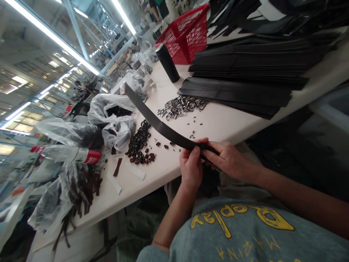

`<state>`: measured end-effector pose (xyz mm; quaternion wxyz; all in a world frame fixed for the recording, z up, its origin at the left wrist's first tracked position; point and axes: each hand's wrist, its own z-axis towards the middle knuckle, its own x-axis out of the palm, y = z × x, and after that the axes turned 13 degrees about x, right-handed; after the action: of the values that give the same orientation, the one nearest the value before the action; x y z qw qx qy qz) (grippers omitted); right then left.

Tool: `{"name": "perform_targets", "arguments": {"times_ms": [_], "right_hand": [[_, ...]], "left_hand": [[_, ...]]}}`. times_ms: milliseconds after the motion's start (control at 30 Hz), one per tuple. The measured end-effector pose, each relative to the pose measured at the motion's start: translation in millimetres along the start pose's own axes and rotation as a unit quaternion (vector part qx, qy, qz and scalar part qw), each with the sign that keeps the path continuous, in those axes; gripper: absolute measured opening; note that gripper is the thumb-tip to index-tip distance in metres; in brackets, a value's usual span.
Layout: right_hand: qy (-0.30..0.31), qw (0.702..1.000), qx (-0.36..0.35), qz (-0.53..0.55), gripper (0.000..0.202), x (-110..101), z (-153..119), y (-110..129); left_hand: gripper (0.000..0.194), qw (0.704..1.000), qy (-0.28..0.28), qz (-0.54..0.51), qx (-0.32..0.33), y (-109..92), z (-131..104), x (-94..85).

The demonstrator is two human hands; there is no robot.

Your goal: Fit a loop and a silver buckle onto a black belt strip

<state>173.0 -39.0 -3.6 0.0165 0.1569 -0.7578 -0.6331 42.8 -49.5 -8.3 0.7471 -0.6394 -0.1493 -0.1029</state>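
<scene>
A long black belt strap (155,120) arcs from my hands up and away over the white table (223,123). My left hand (191,165) pinches its near end from the left, thumb on top. Closed on the same end from the right is my right hand (230,160). Both hands hover just off the table's near edge, above my lap. A pile of metal buckles (181,106) lies beyond the strap. Dark brown belt loops (139,143) are heaped to the left of my hands.
Stacks of black straps (253,69) fill the right of the table. A red basket (188,34) and a black cylinder (167,62) stand at the far end. Plastic bags (114,116), a bottle with a red label (73,154) and a bag of brown strips (68,196) crowd the left.
</scene>
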Motion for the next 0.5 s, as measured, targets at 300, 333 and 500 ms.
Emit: {"name": "perform_targets", "arguments": {"times_ms": [300,333,500], "right_hand": [[0.061,0.990,0.068,0.112,0.040,1,-9,2],[0.058,0.991,0.065,0.099,0.037,1,-10,2],[0.040,0.999,-0.010,-0.022,0.031,-9,-6,-9]], "left_hand": [[0.042,0.998,0.017,-0.040,-0.052,3,-16,0.1],[0.041,0.997,0.015,-0.048,-0.056,7,-18,0.0],[0.042,0.996,-0.028,-0.049,-0.064,32,-19,-0.9]]}}
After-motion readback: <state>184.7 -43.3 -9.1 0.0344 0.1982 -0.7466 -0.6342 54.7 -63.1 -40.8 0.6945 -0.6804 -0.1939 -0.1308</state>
